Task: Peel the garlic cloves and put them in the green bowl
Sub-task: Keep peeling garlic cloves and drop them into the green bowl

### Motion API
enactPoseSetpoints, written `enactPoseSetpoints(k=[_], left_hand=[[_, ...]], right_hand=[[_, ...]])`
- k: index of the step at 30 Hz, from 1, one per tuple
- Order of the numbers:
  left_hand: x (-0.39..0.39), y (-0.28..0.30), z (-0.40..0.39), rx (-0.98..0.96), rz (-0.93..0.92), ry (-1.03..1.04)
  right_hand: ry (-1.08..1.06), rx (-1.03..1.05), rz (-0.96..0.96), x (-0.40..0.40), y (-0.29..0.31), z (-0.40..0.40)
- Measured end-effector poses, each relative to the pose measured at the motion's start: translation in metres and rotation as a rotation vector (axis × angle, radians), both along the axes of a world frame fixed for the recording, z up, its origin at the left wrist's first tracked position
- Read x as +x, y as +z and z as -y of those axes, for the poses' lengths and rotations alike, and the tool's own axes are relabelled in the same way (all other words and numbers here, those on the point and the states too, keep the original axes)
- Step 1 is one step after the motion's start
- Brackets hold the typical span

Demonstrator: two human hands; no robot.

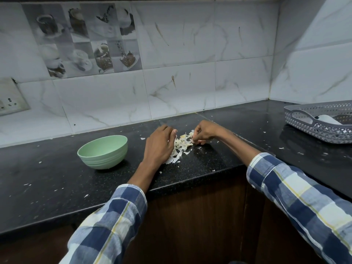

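Note:
A pale green bowl [102,151] stands on the black counter, left of my hands; its inside is hidden from this angle. A heap of white garlic peels [181,144] lies between my hands. My left hand [159,144] rests edge-down against the heap's left side, fingers fairly straight. My right hand [203,133] sits at the heap's right side with fingers curled down into the peels; what the fingertips hold is hidden. No whole clove is plainly visible.
A grey perforated basket [320,122] with a white object inside stands at the far right. Small peel scraps are scattered over the counter [47,178]. The tiled wall is close behind, with a socket plate [10,97] at left. The counter edge runs below my forearms.

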State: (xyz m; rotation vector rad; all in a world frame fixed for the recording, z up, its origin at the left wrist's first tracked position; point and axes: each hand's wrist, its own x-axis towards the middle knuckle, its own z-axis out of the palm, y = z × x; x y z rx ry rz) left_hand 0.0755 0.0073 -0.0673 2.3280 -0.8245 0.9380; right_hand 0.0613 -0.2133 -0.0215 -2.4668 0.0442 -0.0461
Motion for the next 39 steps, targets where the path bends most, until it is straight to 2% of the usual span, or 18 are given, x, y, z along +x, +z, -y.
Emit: enactPoseSetpoints(k=[7,12,16,17,21,23,26,29,31,35,39], left_hand=[[0.0,0.001,-0.001,0.004,-0.005,-0.006],[0.001,0.0,0.0,0.004,-0.008,0.002],[0.002,0.001,0.0,0.01,-0.006,0.005],[0.002,0.0,0.0,0.008,-0.005,0.003],[0.002,0.001,0.0,0.007,-0.001,-0.017],[0.001,0.001,0.0,-0.001,-0.003,-0.018],[0.001,-0.001,0.001,-0.029,-0.044,-0.023],[0.004,0.0,0.001,-0.161,-0.096,-0.074],[0.006,0.0,-0.002,-0.252,-0.138,-0.124],[0.009,0.001,-0.006,-0.395,-0.164,-0.168],[0.016,0.002,-0.008,-0.446,-0.17,-0.164]], right_hand=[[-0.089,0.035,-0.098,-0.002,0.009,-0.007],[-0.043,0.082,-0.176,-0.007,0.025,-0.009],[-0.019,0.221,-0.036,-0.001,0.059,-0.006],[-0.027,0.208,-0.023,0.001,0.058,-0.006],[-0.086,-0.177,-0.15,-0.002,0.012,-0.006],[-0.055,-0.233,-0.136,0.0,0.009,-0.004],[-0.017,-0.033,-0.069,0.002,0.016,-0.001],[0.142,0.466,0.019,0.007,0.021,-0.011],[0.287,0.694,0.038,0.012,0.015,-0.021],[0.414,0.817,0.051,0.026,-0.007,-0.037],[0.395,0.827,0.121,0.03,-0.012,-0.038]])
